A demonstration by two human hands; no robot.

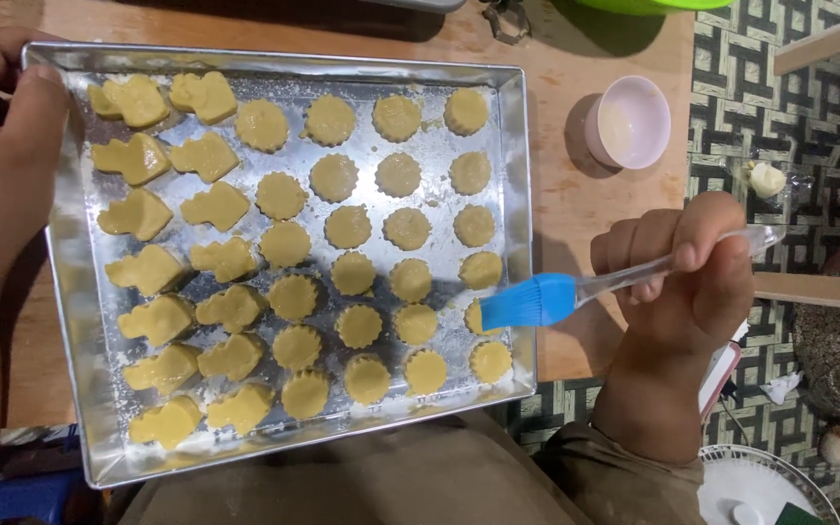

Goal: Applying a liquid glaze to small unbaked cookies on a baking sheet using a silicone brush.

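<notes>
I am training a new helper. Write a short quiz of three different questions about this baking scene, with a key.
1. True or false: the right hand holds a brush with blue bristles.
2. What does the left hand grip? A) the small bowl B) a corner of the metal tray C) a cookie
3. Fill in: the brush head is over the tray's ____ edge, seen in the picture.

Key: 1 true; 2 B; 3 right.
</notes>
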